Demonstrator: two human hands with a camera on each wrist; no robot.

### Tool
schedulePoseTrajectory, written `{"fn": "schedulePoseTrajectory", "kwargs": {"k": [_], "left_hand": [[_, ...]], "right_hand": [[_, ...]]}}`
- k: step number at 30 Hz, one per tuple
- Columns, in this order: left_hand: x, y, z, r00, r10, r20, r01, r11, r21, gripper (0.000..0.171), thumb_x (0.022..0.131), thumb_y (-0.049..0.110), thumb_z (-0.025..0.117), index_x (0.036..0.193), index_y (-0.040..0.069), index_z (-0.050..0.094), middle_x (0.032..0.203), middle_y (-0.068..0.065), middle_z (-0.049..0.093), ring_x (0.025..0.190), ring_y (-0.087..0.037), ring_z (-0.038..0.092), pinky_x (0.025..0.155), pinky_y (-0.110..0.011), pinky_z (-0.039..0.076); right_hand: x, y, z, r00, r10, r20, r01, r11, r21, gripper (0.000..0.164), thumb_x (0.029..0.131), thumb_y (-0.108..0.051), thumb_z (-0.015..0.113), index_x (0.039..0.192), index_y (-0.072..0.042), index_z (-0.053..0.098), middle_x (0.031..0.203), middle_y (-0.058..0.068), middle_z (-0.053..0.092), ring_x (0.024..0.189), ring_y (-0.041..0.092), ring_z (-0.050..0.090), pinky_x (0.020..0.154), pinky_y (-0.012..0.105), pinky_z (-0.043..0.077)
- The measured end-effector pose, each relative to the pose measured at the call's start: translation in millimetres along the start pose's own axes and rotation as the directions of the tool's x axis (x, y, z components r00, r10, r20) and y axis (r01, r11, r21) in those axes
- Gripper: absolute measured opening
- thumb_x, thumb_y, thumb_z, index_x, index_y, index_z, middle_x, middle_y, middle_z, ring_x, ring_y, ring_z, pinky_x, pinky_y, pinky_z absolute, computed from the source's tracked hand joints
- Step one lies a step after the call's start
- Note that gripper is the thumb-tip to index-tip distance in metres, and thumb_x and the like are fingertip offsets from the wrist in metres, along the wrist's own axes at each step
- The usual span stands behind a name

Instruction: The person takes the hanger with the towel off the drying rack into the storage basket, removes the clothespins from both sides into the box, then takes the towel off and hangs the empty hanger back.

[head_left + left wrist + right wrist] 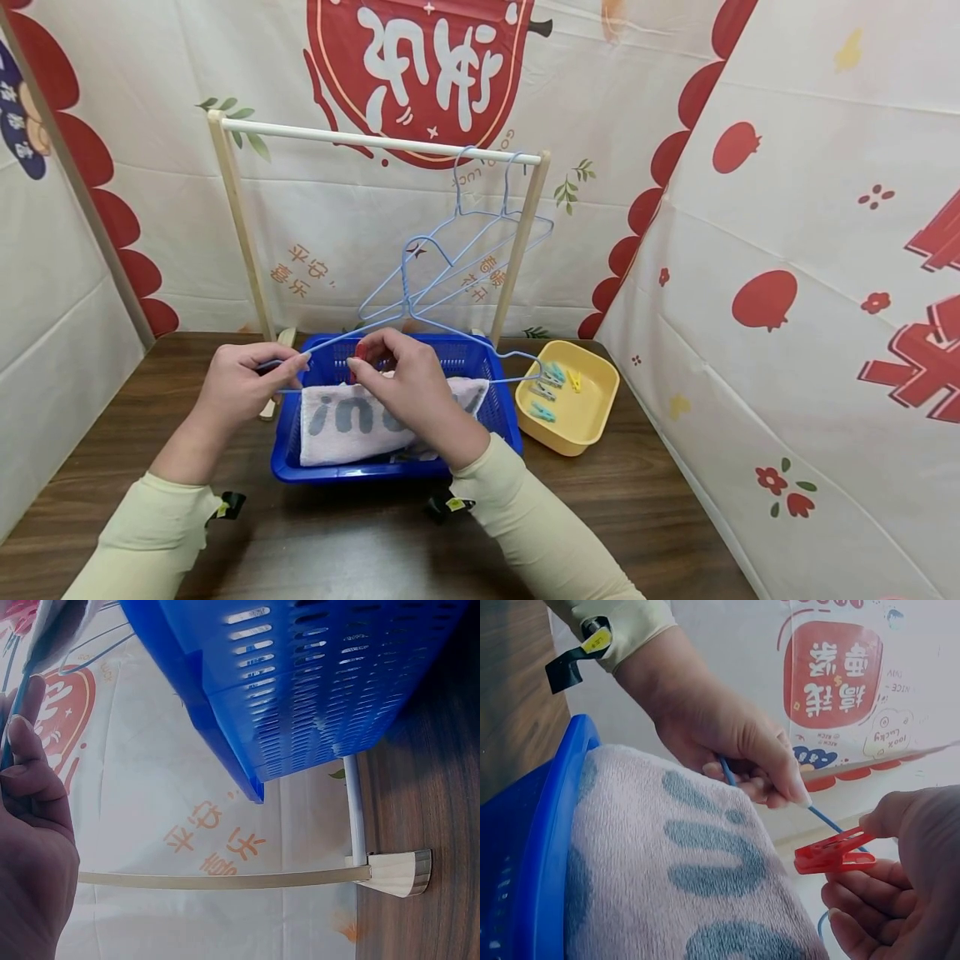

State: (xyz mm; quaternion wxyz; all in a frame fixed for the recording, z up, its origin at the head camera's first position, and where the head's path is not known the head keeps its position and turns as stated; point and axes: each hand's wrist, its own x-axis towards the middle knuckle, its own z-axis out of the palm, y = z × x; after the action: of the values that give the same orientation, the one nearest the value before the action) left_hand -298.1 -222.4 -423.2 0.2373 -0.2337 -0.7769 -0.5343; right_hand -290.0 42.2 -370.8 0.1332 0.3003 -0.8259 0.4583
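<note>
My left hand [238,385] pinches the left arm of a blue wire hanger [444,323] between thumb and fingers. A pale towel with grey lettering [352,425] hangs folded over the hanger's lower bar, above a blue basket [397,475]. Between the thumb and fingers of my right hand [420,392] is a red clothespin [832,853], held close to the hanger wire beside the towel's top edge. In the right wrist view the left hand [727,742] grips the wire just beyond the clothespin.
Behind the basket stands a rack with a white rail [337,133] and wooden posts. Two more blue hangers [457,215] hang at its right end. A yellow tub [577,417] with several clothespins [553,375] sits right of the basket on the wooden table [645,500].
</note>
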Motion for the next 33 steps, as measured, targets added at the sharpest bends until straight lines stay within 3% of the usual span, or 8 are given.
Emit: {"fn": "schedulePoseTrajectory", "kwargs": {"k": [13, 18, 26, 33], "left_hand": [[-0.2, 0.8, -0.6, 1.0, -0.009, -0.001, 0.009, 1.0, -0.006, 0.009, 0.099, -0.006, 0.079, 0.096, 0.002, 0.083, 0.077, -0.003, 0.077, 0.067, -0.012, 0.073, 0.061, -0.027, 0.064], [0.0, 0.4, -0.9, 1.0, -0.014, -0.004, 0.014, 1.0, -0.006, 0.007, 0.099, -0.006, 0.079, 0.097, 0.0, 0.083, 0.077, 0.0, 0.077, 0.066, -0.013, 0.073, 0.061, -0.027, 0.064], [-0.4, -0.5, -1.4, 1.0, -0.014, -0.007, 0.014, 1.0, 0.004, 0.008, 0.099, -0.005, 0.079, 0.097, 0.001, 0.083, 0.077, -0.009, 0.077, 0.067, -0.012, 0.072, 0.061, -0.025, 0.063], [-0.7, -0.6, -1.7, 1.0, -0.019, -0.009, 0.019, 1.0, -0.002, 0.007, 0.099, -0.005, 0.078, 0.096, -0.001, 0.082, 0.077, -0.015, 0.076, 0.065, -0.013, 0.072, 0.059, -0.025, 0.062]], "right_hand": [[-2.3, 11.4, -22.9, 0.998, -0.052, -0.03, 0.05, 0.997, -0.051, 0.014, 0.105, -0.018, 0.079, 0.115, -0.009, 0.074, 0.098, -0.002, 0.071, 0.08, 0.01, 0.062, 0.071, 0.025, 0.056], [-9.4, 14.5, -42.2, 0.998, -0.055, -0.039, 0.052, 0.994, -0.098, 0.017, 0.105, -0.019, 0.08, 0.116, -0.006, 0.075, 0.099, -0.002, 0.071, 0.082, 0.012, 0.062, 0.072, 0.026, 0.057], [-31.5, 22.1, -78.4, 0.992, -0.115, -0.058, 0.106, 0.985, -0.139, 0.018, 0.103, -0.017, 0.082, 0.117, -0.008, 0.075, 0.1, -0.001, 0.072, 0.088, 0.014, 0.066, 0.074, 0.032, 0.06], [-49.9, 31.5, -113.8, 0.992, -0.093, -0.084, 0.077, 0.982, -0.174, 0.02, 0.102, -0.013, 0.083, 0.12, -0.009, 0.076, 0.102, -0.001, 0.072, 0.09, 0.012, 0.067, 0.076, 0.032, 0.062]]}}
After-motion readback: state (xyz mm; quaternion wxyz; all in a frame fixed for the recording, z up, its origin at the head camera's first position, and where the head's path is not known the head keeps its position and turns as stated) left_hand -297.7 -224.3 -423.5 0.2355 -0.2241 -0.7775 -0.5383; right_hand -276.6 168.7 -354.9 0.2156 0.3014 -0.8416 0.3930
